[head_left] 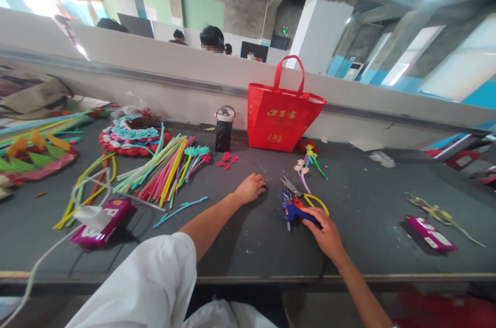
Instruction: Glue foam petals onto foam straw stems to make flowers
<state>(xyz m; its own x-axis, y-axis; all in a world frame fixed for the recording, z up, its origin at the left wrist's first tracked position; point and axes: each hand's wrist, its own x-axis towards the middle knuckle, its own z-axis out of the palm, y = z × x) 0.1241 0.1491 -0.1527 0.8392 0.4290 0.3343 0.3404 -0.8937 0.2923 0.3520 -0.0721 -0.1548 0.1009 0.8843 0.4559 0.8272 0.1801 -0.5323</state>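
Closest in, low on the table (pixel 248 250), a purple pack (pixel 430 233) lies off to the right, pale lettering too blurred to call. Now the right hand (pixel 324 232): fingers wrapped round the handle of a blue glue gun (pixel 293 211), which sits right of centre, over the table. Looks like light, stiff plastic; the grip is surely the place to hold, well back from a nozzle that may be hot. Just beyond, scissors (pixel 293 188) with yellow loops, hard up beside it! Across to the left hand (pixel 251 188), resting with fingers loosely bent; whether they pinch anything, I can't tell. Further out, red pieces (pixel 228 160), small and probably soft. And at the back, a red bag (pixel 284 124): gold Chinese characters over a round gold emblem, too small to read surely.
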